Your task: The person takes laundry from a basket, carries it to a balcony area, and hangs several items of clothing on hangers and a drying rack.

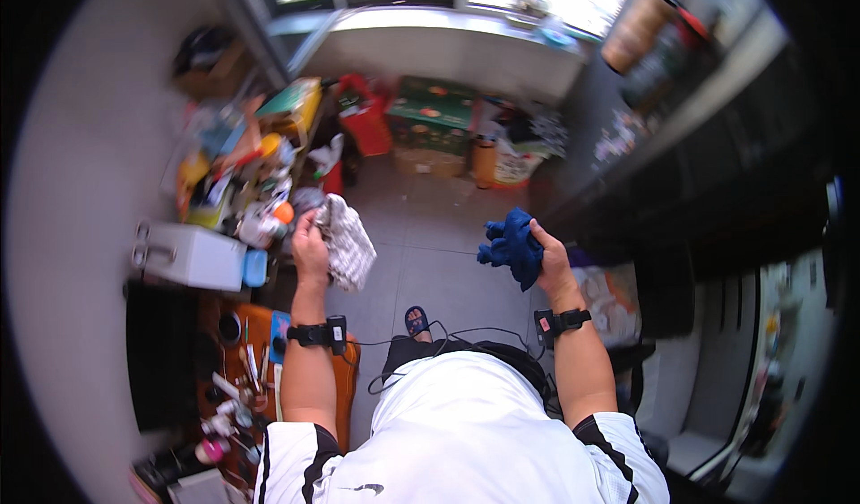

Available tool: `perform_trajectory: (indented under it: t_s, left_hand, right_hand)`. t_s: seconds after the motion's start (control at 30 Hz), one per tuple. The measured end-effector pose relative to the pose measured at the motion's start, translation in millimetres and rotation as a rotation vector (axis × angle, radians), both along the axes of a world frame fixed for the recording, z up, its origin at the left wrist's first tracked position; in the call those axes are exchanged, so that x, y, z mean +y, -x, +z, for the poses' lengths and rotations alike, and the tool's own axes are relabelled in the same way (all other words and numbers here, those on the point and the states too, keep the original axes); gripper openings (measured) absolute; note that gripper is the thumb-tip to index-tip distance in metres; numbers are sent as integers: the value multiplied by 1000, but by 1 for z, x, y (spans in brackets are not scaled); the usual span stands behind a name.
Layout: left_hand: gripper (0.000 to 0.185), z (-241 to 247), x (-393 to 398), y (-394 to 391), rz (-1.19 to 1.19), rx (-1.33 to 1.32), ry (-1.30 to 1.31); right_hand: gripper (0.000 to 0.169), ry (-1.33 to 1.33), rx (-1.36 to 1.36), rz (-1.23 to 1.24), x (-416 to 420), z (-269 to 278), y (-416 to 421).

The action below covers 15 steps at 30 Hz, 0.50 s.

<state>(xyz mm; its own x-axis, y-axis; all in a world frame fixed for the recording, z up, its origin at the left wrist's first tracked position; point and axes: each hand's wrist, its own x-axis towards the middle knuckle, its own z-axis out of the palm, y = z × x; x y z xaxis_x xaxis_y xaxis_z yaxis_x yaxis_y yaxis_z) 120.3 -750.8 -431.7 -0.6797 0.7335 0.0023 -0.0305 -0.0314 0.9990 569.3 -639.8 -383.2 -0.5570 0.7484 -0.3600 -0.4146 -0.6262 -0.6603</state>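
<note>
My left hand (311, 247) grips a whitish-grey patterned cloth (349, 245), which hangs to the right of the fingers. In my right hand (554, 262) is a bunched dark blue cloth (514, 247), pinched under the thumb with loose folds pointing left. The two hands are held apart in front of me, above the grey tiled floor (433, 269). Each wrist bears a black strap with a small box, and thin black cables run from these towards my waist.
On the left stand a cluttered shelf, a white case (195, 255) and an orange-brown desk (342, 396) with a dark monitor (161, 356). Green cartons (433, 117), a red bag (366, 124) and other bags line the wall below the window. A dark cabinet (725, 168) rises on the right.
</note>
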Motion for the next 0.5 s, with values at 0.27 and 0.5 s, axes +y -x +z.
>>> perform_trajectory:
  t_s: [0.27, 0.5]
  left_hand:
    - [37, -17, 110, -283, -614, -189, 296]
    - [28, 4, 104, -467, -1080, 95, 343]
  right_hand:
    - [45, 164, -76, -810, -115, -45, -248]
    - [46, 190, -14, -1143, -241, -52, -334]
